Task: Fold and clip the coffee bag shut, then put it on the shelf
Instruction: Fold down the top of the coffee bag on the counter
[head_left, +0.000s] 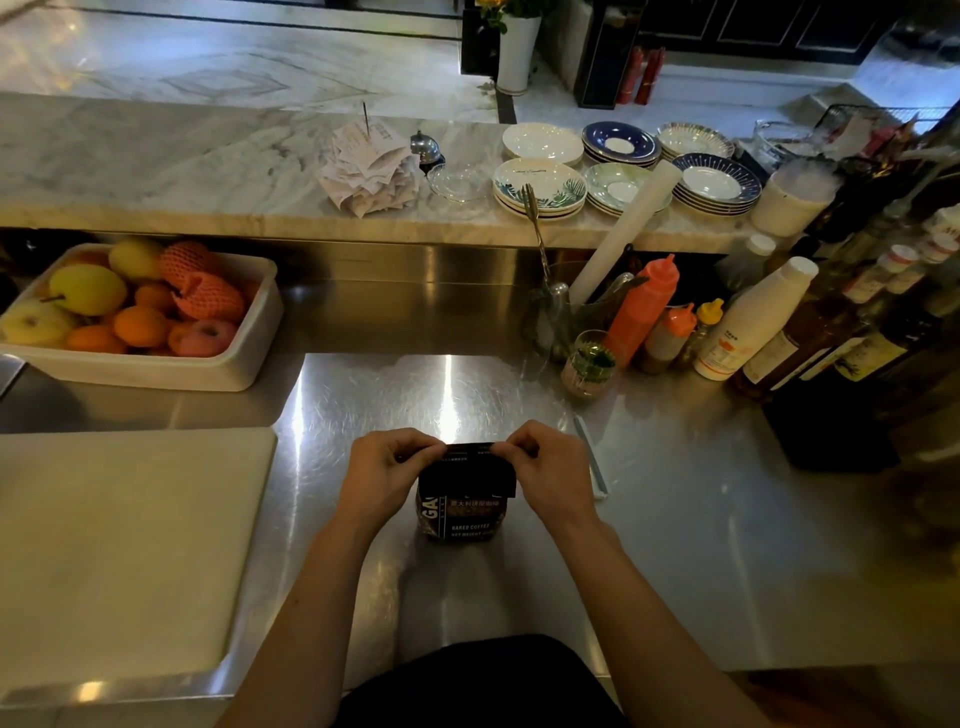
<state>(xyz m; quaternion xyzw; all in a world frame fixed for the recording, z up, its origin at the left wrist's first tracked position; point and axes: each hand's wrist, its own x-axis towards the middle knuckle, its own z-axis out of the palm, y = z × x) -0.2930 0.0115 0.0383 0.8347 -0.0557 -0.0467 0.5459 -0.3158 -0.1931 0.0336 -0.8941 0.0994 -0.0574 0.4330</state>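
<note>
Both hands are on the coffee bag (462, 499), which I see standing upright on the steel counter (649, 545) right in front of me. My left hand (382, 470) pinches the folded top at its left corner, fingers closed on it; my right hand (550, 470) pinches the right corner likewise. A pale clip (592, 457) (I think; it's blurred) lies just beside my right hand.
</note>
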